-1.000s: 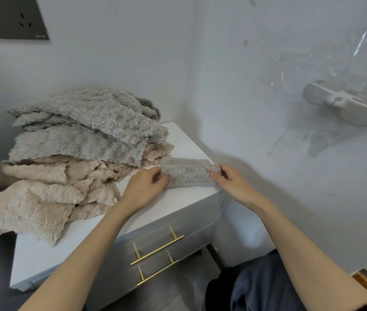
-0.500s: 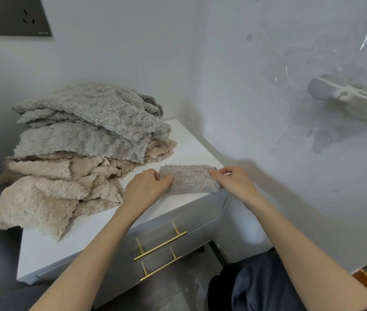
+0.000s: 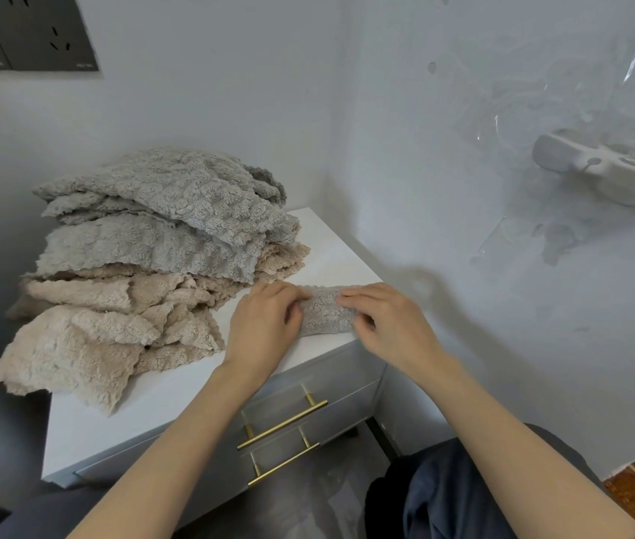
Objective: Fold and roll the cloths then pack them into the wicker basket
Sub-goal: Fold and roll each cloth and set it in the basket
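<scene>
A person's left hand [image 3: 263, 324] and right hand [image 3: 387, 324] each curl their fingers around opposite ends of a small grey cloth [image 3: 325, 313], partly rolled at the front right corner of a white cabinet [image 3: 175, 387], just beside a pile of cloths [image 3: 144, 266].

Two pale walls meet in a corner [image 3: 341, 149] behind a white cabinet [image 3: 347, 377] with a white surface [image 3: 341, 247]. Its two drawers carry brass bar handles [image 3: 282, 424]. A dark socket panel [image 3: 24, 33] sits high on the left wall. A white plastic hook [image 3: 599, 177] and clear film [image 3: 634, 60] cling to the right wall. The floor [image 3: 300, 511] is dark.
</scene>
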Tool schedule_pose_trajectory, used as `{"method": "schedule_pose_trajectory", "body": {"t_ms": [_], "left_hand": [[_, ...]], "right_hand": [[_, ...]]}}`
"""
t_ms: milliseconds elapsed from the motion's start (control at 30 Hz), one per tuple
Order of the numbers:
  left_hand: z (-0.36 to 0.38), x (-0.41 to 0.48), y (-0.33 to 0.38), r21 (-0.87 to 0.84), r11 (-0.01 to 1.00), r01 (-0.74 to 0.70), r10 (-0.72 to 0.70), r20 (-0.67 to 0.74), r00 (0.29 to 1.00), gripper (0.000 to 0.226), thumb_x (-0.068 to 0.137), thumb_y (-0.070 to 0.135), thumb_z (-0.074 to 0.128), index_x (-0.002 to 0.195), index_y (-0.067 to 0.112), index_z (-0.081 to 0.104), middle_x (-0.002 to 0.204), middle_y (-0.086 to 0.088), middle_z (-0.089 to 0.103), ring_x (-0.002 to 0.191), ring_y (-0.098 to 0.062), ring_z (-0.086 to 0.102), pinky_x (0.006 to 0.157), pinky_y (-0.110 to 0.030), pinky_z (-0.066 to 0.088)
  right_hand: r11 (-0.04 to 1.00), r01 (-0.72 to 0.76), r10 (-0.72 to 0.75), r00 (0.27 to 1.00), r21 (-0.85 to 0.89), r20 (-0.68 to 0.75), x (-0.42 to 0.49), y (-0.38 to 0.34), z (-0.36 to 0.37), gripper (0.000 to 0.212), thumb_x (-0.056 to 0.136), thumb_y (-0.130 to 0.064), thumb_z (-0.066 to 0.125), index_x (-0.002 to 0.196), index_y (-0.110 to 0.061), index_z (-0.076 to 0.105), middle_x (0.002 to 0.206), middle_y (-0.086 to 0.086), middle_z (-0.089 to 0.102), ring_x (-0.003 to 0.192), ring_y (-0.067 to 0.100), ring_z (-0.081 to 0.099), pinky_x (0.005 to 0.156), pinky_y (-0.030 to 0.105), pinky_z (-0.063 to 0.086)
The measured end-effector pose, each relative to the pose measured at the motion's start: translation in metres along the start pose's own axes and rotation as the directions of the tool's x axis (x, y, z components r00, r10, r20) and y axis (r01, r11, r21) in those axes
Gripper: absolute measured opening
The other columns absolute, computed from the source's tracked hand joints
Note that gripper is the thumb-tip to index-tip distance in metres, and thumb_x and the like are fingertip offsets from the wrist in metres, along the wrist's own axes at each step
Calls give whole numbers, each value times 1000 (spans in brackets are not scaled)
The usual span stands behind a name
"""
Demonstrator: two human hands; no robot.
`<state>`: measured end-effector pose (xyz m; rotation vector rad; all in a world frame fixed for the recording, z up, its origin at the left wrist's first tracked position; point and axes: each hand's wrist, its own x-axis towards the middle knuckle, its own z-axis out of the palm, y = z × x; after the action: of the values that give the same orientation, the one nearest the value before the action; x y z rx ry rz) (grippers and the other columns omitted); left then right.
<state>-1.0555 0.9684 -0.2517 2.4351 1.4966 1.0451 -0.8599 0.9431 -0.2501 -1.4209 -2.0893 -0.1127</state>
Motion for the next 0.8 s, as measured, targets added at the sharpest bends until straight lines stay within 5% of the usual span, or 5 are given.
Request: {"method": "schedule_pose_trajectory", "body": {"t_ms": [200, 367, 600, 800], "left_hand": [[2, -7, -6, 153, 974, -167, 154, 90, 984, 36, 90, 19, 59, 125, 13, 63, 129, -1, 62, 129, -23, 49, 105, -36, 36], [7, -8, -13, 245, 938, -245, 180, 261, 948, 55, 98, 35, 44, 149, 24, 29, 152, 3, 35, 144, -15, 23, 117, -31, 16], [0, -6, -21, 176, 968, -177, 134, 235, 963, 51, 93, 27, 54, 143, 26, 42, 147, 10, 42, 141, -12, 31, 116, -28, 18], [-11, 7, -21, -116, 985, 125, -81, 328, 941, 35, 94, 27, 53, 129, 19, 56, 119, -5, 64, 111, -21, 55, 94, -38, 44]], "right_hand": [[985, 27, 21, 961, -172, 276, -8, 2, 4, 49, 98, -30, 46, 146, -21, 37, 152, -2, 37, 141, 15, 31, 110, 34, 37], [945, 63, 72, 917, -320, 393, -6, -2, 8, 56, 104, -26, 31, 153, -30, 4, 161, 0, 12, 147, 20, 14, 112, 36, 34], [949, -27, 141, 927, -314, 347, -5, 10, -2, 59, 98, -10, 37, 151, -29, 21, 157, -3, 26, 143, 15, 25, 110, 29, 30], [962, -236, 180, 926, 137, 331, 4, 20, -13, 42, 96, -13, 46, 136, -26, 53, 120, 1, 65, 105, 18, 58, 86, 28, 44]]}}
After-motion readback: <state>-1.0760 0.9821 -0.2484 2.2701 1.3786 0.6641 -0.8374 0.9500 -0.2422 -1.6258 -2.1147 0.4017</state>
